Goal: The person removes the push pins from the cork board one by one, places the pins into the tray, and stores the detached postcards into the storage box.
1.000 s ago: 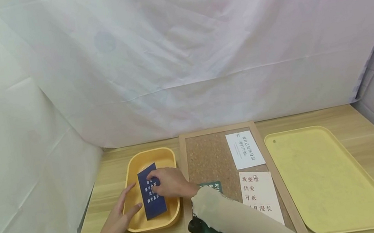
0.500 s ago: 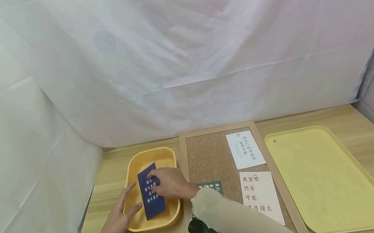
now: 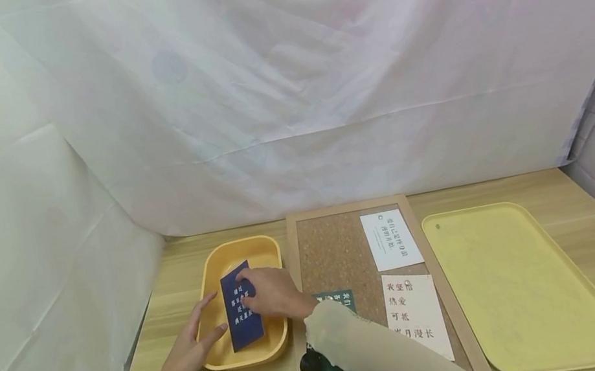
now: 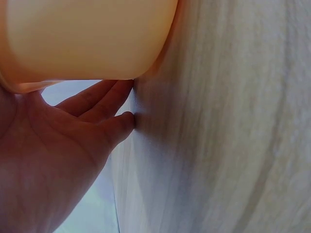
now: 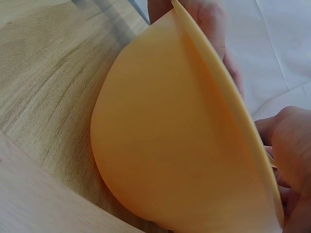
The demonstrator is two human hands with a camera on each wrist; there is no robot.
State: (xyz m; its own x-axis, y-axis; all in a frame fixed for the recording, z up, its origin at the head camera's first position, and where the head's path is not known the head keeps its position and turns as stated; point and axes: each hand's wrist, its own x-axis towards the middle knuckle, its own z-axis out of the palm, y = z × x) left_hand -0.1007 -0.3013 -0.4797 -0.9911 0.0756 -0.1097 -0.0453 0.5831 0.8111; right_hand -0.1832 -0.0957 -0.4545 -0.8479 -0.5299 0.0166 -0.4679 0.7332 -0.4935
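A deep yellow plastic basin (image 3: 255, 355) stands on the wooden tabletop at the left. In it a dark blue card (image 3: 247, 334) with white printed characters lies at a slant. My right hand (image 3: 272, 289) reaches in from the right with thumb and index bent over the card, pinching it; the exact contact is covered by the hand. My left hand (image 3: 183, 355) holds the basin's left rim, thumb and index above it. In the left wrist view, other fingers (image 4: 104, 101) extend down outside the basin wall (image 4: 92, 39).
Right of the basin lies a wood-framed corkboard (image 3: 332, 248). On it are a white card (image 3: 389, 255), a pale pink card (image 3: 401, 293) and a green card (image 3: 329, 301), partly under my right arm. Farther right sits a flat yellow tray (image 3: 528, 291). White cloth (image 3: 280, 83) closes the back and sides.
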